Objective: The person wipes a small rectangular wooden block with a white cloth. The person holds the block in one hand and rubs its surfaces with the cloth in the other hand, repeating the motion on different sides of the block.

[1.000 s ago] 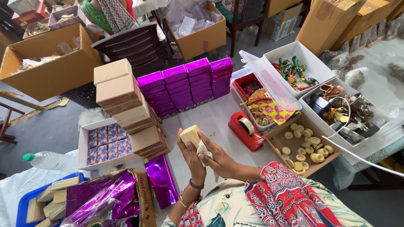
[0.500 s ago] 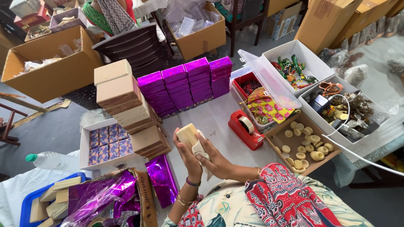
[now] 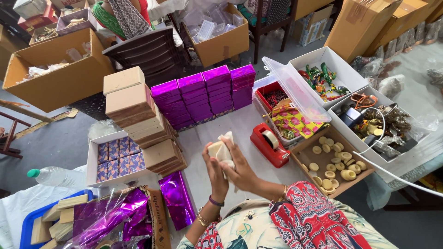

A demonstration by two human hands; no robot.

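A: Since a second ago, small tan block turned; pale cloth now wraps its right side. Both hands raised above the tabletop.

B: Grip?

A: Left hand fingers closed around the block from below. Right hand fingers pressing the cloth against it. Block smooth, squarish, matte.

B: Containers, left side?

A: White shallow box holding foil-wrapped squares, blue and purple, in a grid. Blue tray with plain tan bars. Crinkled purple foil spilling from an open packet. Stack of plain tan boxes beside it.

B: Centre?

A: Glossy magenta boxes, stacked in rows, flat lids. Red tape dispenser just right of the hands.

B: Right side?

A: Shallow brown tray, small round tan pieces inside. White box with green and red trinkets. Clear plastic lid tilted over a bin of yellow-pink patterned fabric. Another white box holds dark metallic bits, too tangled to identify.
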